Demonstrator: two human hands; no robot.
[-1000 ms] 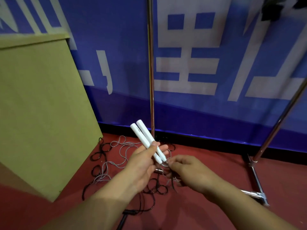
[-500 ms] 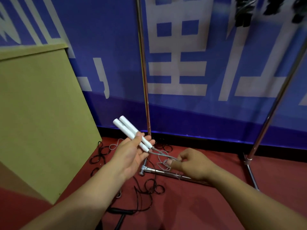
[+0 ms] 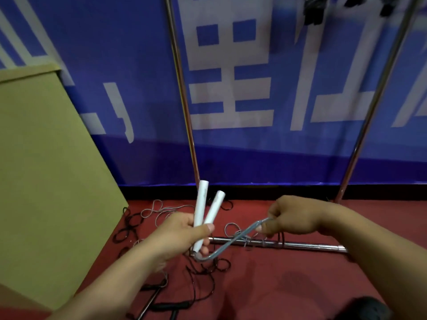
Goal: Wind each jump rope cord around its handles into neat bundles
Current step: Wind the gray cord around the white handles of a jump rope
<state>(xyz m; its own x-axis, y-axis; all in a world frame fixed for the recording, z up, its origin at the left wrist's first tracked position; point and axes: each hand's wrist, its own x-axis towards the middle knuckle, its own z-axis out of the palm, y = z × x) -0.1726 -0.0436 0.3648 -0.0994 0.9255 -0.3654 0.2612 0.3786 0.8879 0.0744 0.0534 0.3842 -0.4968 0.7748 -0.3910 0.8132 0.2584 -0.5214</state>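
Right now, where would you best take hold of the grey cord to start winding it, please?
Probably pinch the grey cord near the white handles, coming from the right, as the right hand does. It leaves their lower ends below the left hand and runs rightward, so that stretch is free.

Handle bottoms (image 3: 198,247) hidden behind left fingers (image 3: 206,227)

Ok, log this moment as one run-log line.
left hand: grips both white handles | right hand: pinches grey cord | wraps: none visible | black rope: loose on floor
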